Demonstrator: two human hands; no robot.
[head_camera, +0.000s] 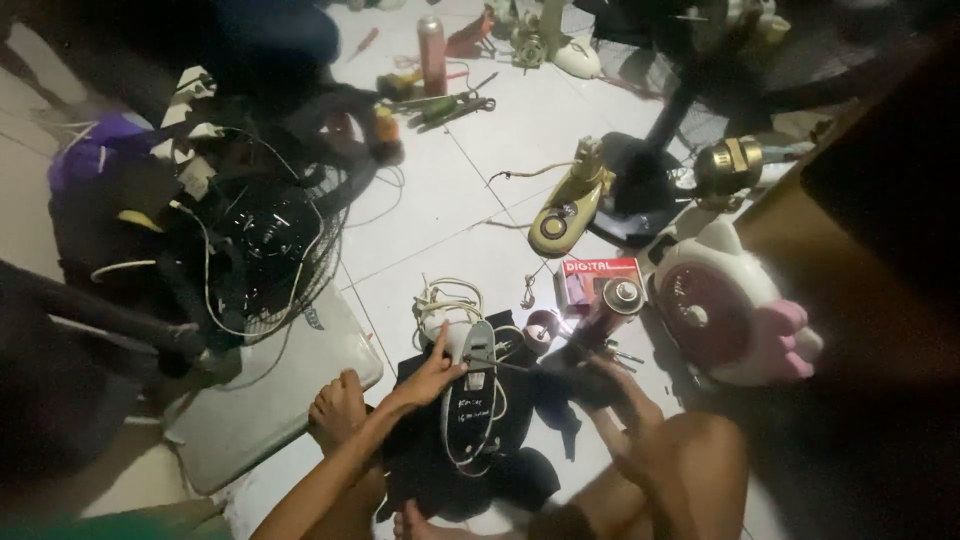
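- White floor tiles (450, 190) lay under a spread of fan parts and tools, lit from above while the edges stayed dark.
- A grey fan housing (470, 385) lay lengthwise on a black cloth (420, 440) just in front of the person's crossed legs.
- The left hand (432, 372) rested on the housing's upper left edge, fingers together and pressed against it, the forefinger stretched toward its white top.
- The right hand (600, 385) was near the housing's right side, curled around a dark tool; blur and shadow hid whether the fingers were fully clamped.
- A coil of white cord (445, 300) sat just above the housing.
- A red box (598, 278) and a small metal can (625, 295) stood beyond the right hand.
- A pink and white cat-shaped fan (735, 310) lay to the right, a yellow fan base (570, 205) further back.
- A black wire fan guard (270, 250) lay well to the left.
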